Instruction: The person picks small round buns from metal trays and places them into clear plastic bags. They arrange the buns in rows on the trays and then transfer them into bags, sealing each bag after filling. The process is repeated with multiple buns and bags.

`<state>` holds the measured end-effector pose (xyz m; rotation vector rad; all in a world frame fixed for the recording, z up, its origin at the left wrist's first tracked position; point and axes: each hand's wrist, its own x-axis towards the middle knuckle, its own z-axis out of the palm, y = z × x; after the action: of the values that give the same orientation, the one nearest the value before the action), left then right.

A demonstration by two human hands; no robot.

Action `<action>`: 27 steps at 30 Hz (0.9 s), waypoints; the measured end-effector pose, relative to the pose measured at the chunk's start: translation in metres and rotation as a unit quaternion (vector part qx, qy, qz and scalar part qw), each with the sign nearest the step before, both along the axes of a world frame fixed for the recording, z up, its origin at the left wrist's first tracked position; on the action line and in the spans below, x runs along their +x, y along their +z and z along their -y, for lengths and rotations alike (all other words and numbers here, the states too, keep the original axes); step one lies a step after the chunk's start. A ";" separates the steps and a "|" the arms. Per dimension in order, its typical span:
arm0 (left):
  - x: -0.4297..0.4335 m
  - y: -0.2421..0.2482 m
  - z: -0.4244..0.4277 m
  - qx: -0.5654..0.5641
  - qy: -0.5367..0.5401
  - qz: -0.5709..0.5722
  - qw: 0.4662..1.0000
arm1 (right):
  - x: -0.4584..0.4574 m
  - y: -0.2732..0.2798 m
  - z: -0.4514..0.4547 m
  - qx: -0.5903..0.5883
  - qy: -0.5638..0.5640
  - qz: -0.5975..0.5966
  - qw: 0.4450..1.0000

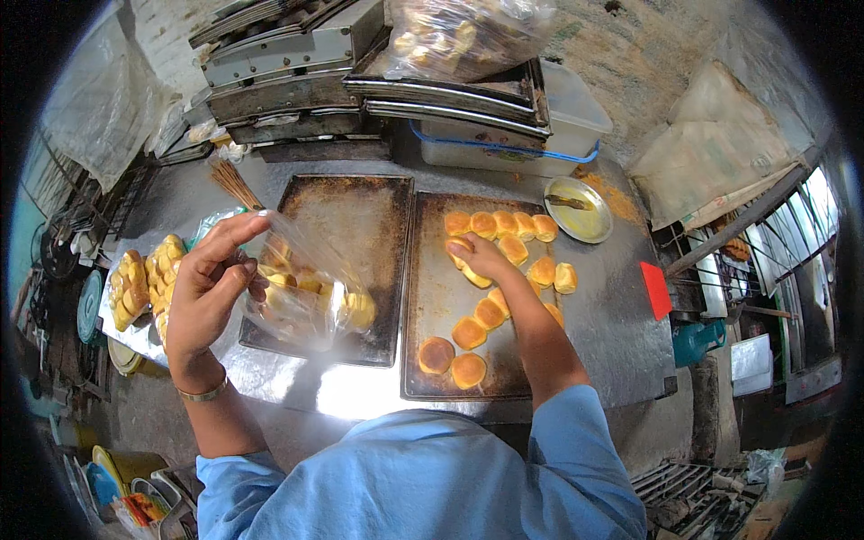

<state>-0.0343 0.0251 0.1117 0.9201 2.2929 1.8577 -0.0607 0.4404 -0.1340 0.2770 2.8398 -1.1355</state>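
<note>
My left hand (202, 290) pinches the mouth of a clear plastic bag (314, 253) that has several golden bread buns (358, 309) in its lower part. The bag lies over a dark baking tray (344, 209) on the left. My right hand (491, 260) is closed around a bun (460, 244) above the other baking tray (432, 283), and a second bun (476, 277) shows just below the fingers. More buns rest on this tray: a row (505, 224) along its far side, others (489, 314) nearer me. My right forearm partly covers some of them.
Bagged buns (162, 270) lie at the left of the metal table (607, 324). A round pan (597, 229) with yellow liquid and a brush stands at the far right. Behind are a stick brush (233, 182), stacked trays (445, 111) and a plastic bin (466, 148).
</note>
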 end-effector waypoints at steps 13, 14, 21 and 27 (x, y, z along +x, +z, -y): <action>-0.001 -0.001 -0.005 -0.002 0.003 -0.004 1.000 | 0.033 0.021 0.016 0.256 0.104 -0.020 0.961; -0.002 0.001 -0.005 -0.001 0.002 -0.008 1.000 | 0.033 0.021 0.015 0.264 0.111 -0.019 0.958; -0.003 0.007 -0.006 -0.004 -0.009 -0.021 1.000 | 0.031 0.019 0.024 0.322 0.134 -0.040 0.936; -0.003 0.003 -0.008 -0.012 -0.003 -0.004 1.000 | 0.023 0.032 0.023 0.363 0.094 -0.013 0.927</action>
<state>-0.0370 0.0328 0.1150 0.9313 2.3104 1.8226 -0.0379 0.4171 -0.1016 0.0135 3.0961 -0.0165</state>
